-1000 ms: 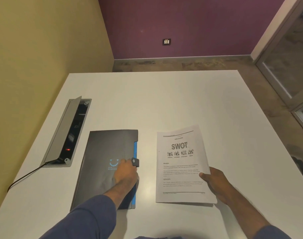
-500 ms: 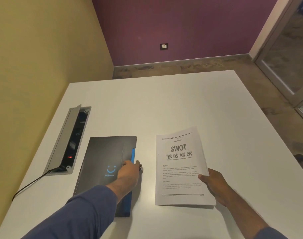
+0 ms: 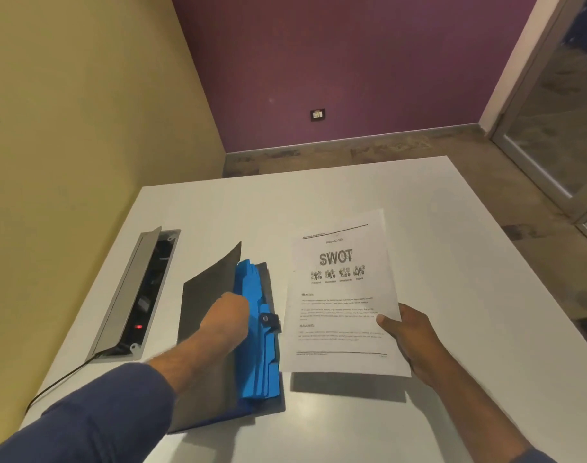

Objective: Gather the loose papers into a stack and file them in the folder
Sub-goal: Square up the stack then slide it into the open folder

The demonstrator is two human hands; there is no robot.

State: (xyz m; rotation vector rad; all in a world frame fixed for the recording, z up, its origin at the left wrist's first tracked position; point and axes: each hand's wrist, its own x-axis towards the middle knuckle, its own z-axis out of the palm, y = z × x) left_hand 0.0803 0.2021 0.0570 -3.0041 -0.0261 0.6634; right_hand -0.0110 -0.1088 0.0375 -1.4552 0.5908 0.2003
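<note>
On the white desk [image 3: 368, 192], the left hand [image 3: 227, 317] grips the folder [image 3: 255, 332] cover, lifting it; just right of the folder, the right hand [image 3: 410, 339] pinches the paper stack [image 3: 342, 295] above the surface

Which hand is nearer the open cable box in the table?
Left. The left hand lifts the folder cover just right of the cable box; the right hand holds the papers farther right, beyond the folder.
</note>
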